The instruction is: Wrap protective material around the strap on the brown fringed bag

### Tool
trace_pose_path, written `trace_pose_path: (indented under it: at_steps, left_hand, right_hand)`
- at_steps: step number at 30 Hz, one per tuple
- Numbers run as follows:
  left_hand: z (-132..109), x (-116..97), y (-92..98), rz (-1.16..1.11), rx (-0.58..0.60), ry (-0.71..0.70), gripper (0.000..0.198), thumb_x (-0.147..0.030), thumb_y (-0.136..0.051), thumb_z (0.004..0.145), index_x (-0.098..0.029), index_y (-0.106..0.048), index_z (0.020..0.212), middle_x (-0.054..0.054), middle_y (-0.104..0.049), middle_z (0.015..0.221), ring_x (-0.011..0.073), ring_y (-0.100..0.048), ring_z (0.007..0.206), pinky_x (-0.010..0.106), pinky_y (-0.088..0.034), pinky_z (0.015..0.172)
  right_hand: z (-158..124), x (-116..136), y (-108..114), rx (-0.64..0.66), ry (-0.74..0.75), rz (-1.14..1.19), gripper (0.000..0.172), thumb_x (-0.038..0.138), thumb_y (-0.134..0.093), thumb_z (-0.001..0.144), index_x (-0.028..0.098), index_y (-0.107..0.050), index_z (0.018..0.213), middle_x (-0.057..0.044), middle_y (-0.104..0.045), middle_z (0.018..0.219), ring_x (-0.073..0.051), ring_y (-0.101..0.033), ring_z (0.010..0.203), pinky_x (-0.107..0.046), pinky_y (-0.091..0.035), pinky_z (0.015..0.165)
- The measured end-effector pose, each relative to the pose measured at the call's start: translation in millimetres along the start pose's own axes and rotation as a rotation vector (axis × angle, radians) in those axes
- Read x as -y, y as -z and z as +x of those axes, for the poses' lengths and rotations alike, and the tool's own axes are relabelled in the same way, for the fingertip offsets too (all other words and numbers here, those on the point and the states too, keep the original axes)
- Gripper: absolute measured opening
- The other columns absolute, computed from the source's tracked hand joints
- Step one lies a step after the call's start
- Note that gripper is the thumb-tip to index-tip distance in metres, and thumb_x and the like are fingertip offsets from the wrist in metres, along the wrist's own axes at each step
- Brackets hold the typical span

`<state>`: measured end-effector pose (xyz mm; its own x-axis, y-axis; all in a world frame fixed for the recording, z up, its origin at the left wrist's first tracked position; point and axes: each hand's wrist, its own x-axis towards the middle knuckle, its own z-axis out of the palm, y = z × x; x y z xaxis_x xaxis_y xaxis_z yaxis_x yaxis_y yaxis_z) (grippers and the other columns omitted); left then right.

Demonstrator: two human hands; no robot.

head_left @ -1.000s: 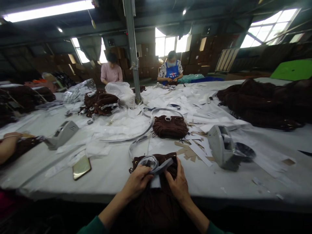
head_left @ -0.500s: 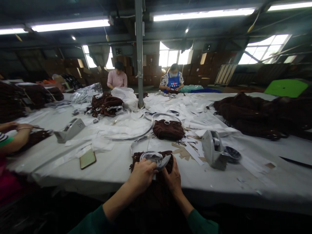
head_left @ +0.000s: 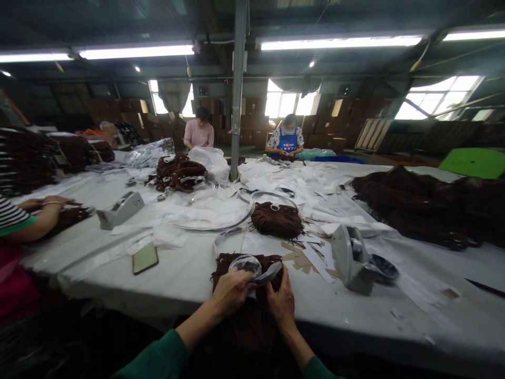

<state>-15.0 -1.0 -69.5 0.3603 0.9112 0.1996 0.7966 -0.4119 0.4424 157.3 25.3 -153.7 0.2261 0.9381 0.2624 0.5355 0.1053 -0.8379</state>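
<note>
Across the white-covered table (head_left: 94,263), the fringed brown bag (head_left: 222,267) sits at six o'clock, probably soft, light and best held by its top edge, left hand (head_left: 232,288) pinching its coiled grey strap (head_left: 272,273), right hand (head_left: 282,300) clasping its three-o'clock side

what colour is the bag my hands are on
The bag is dark brown, clearest in head view.

Phone (head_left: 144,258) left of near bag (head_left: 221,269); second bag (head_left: 277,221) behind.
</note>
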Motion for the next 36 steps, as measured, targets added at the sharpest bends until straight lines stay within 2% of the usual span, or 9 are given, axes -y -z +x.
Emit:
trace_pose_path:
  at_steps: [4,8,14,22,25,28,30,33,36]
  left_hand:
    - [-0.3,5.1,-5.3,-0.048,-0.043,-0.044,0.020,-0.031,-0.045,0.094,-0.022,-0.063,0.098,0.004,-0.067,0.090,0.0194,-0.059,0.087,0.032,-0.045,0.086]
    - [0.1,4.2,-8.9,-0.050,-0.050,-0.054,0.020,-0.033,-0.045,0.094,-0.021,-0.062,0.094,0.003,-0.066,0.086,0.0197,-0.059,0.083,0.030,-0.045,0.078]
    - [-2.1,3.9,-13.6,0.016,-0.051,-0.006,0.021,-0.034,-0.044,0.094,-0.021,-0.060,0.090,0.004,-0.066,0.084,0.0212,-0.058,0.081,0.030,-0.042,0.068]
    - [-5.6,13.1,-22.1,-0.003,-0.084,-0.052,0.018,-0.031,-0.046,0.093,-0.020,-0.059,0.088,0.004,-0.064,0.081,0.0202,-0.056,0.079,0.029,-0.040,0.065]
    - [-5.9,14.9,-22.1,-0.018,-0.078,-0.039,0.018,-0.033,-0.047,0.092,-0.020,-0.060,0.089,0.004,-0.064,0.082,0.0207,-0.056,0.079,0.029,-0.040,0.064]
    - [-6.2,16.2,-22.3,-0.040,-0.070,-0.041,0.016,-0.031,-0.047,0.092,-0.021,-0.060,0.093,0.004,-0.065,0.085,0.0214,-0.057,0.081,0.029,-0.040,0.065]
    - [-6.1,16.7,-22.3,-0.046,-0.064,-0.043,0.015,-0.030,-0.048,0.091,-0.021,-0.059,0.095,0.004,-0.066,0.088,0.0218,-0.057,0.082,0.029,-0.041,0.065]
    - [-4.9,17.1,-21.8,-0.038,-0.050,-0.043,0.013,-0.028,-0.049,0.090,-0.020,-0.058,0.094,0.005,-0.066,0.088,0.0225,-0.057,0.083,0.029,-0.042,0.065]
    - [-2.9,18.3,-20.7,-0.036,-0.030,-0.034,0.011,-0.027,-0.050,0.089,-0.020,-0.058,0.091,0.006,-0.066,0.087,0.0232,-0.058,0.083,0.030,-0.043,0.066]
  right_hand:
    - [-0.3,-9.8,-3.6,-0.027,0.039,-0.012,0.079,0.058,-0.050,0.082,0.013,-0.029,0.144,-0.020,-0.046,0.140,-0.036,-0.045,0.129,-0.052,-0.041,0.101]
    - [-0.6,-16.9,-5.5,-0.040,0.057,-0.025,0.077,0.057,-0.050,0.083,0.016,-0.028,0.145,-0.018,-0.045,0.142,-0.034,-0.045,0.130,-0.051,-0.042,0.102]
    - [2.4,-10.2,0.9,-0.006,0.006,-0.007,0.072,0.053,-0.049,0.085,0.015,-0.032,0.143,-0.018,-0.045,0.142,-0.035,-0.043,0.131,-0.053,-0.040,0.103]
    - [7.8,-7.4,12.4,0.022,-0.064,0.056,0.055,0.043,-0.040,0.089,0.017,-0.042,0.138,-0.014,-0.050,0.138,-0.031,-0.044,0.130,-0.054,-0.036,0.108]
    - [15.2,2.9,26.1,-0.053,-0.019,0.056,0.044,0.040,-0.038,0.091,0.018,-0.056,0.124,-0.014,-0.055,0.131,-0.030,-0.049,0.124,-0.053,-0.037,0.107]
    - [28.4,28.6,39.8,-0.088,0.125,0.008,0.040,0.040,-0.039,0.093,0.015,-0.061,0.116,-0.016,-0.058,0.125,-0.029,-0.051,0.120,-0.052,-0.037,0.107]
    - [39.0,50.1,42.4,-0.057,0.244,-0.016,0.039,0.039,-0.039,0.094,0.014,-0.062,0.112,-0.015,-0.061,0.120,-0.027,-0.054,0.115,-0.050,-0.040,0.104]
    - [54.7,77.3,31.6,0.045,0.398,-0.106,0.037,0.038,-0.039,0.095,0.015,-0.064,0.110,-0.015,-0.064,0.117,-0.026,-0.057,0.113,-0.048,-0.043,0.102]
    - [65.7,90.5,10.8,0.330,0.522,-0.269,0.036,0.033,-0.036,0.097,0.017,-0.065,0.111,-0.013,-0.066,0.116,-0.025,-0.059,0.111,-0.047,-0.044,0.102]
